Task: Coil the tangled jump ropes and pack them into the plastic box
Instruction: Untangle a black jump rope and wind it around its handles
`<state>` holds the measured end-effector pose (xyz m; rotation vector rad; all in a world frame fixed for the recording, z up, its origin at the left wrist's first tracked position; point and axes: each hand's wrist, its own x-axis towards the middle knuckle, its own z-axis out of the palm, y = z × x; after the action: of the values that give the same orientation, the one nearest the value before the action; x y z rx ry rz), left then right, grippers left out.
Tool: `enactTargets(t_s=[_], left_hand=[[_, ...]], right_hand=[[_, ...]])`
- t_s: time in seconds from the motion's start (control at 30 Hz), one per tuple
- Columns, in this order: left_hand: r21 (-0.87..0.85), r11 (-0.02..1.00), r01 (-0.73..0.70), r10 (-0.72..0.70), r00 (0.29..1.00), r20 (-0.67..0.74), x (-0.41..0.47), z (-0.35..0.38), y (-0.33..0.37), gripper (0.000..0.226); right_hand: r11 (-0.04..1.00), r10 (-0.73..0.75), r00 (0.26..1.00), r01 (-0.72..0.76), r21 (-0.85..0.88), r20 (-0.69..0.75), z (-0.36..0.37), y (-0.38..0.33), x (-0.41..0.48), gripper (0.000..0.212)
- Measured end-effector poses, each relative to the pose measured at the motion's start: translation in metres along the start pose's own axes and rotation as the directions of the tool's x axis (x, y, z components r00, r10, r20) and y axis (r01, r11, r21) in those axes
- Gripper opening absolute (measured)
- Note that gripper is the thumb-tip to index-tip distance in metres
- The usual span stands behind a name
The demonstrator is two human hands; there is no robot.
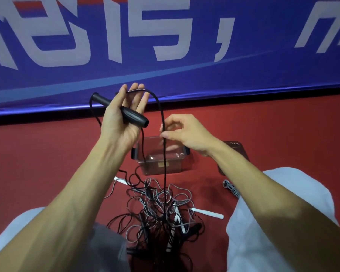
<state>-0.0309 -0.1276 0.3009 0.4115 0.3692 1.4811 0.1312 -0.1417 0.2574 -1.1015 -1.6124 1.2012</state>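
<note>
First coil barely begun: left hand (124,114) gripped a black handle (134,116), right hand (182,134) pinched its rope (162,112), plastic box (155,166) stood empty, tangle (155,209) lay unsorted.

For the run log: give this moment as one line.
left hand: holds handle, rope looped over fingers | right hand: pinches rope | box: open | pile: tangled
</note>
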Motion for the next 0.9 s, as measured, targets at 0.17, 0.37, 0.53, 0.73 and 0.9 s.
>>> enactTargets(t_s=[0.17, 0.37, 0.53, 0.73, 0.9], left_hand=[[0.193, 0.981, 0.032, -0.025, 0.999, -0.041, 0.006, -0.008, -0.007, 0.01], [0.772, 0.623, 0.13, -0.148, 0.988, -0.046, -0.006, -0.007, -0.031, 0.027], [0.895, 0.422, 0.144, -0.307, 0.952, -0.008, -0.021, -0.004, -0.036, 0.028], [0.908, 0.398, 0.131, -0.459, 0.885, 0.073, -0.023, -0.004, -0.034, 0.021], [0.952, 0.307, -0.012, -0.46, 0.874, 0.159, -0.02, -0.009, -0.031, 0.01]], right_hand=[[0.97, -0.098, 0.978, 0.135, 0.2, -0.185, -0.008, -0.015, -0.002, 0.015], [0.828, -0.118, 0.93, 0.286, 0.483, -0.349, -0.021, -0.026, -0.002, 0.013], [0.72, -0.065, 0.896, 0.347, 0.601, -0.44, -0.033, -0.028, 0.001, 0.013], [0.669, 0.059, 0.837, 0.371, 0.644, -0.544, -0.038, -0.018, 0.006, 0.012], [0.688, 0.211, 0.807, 0.278, 0.67, -0.552, -0.038, -0.006, 0.012, 0.016]])
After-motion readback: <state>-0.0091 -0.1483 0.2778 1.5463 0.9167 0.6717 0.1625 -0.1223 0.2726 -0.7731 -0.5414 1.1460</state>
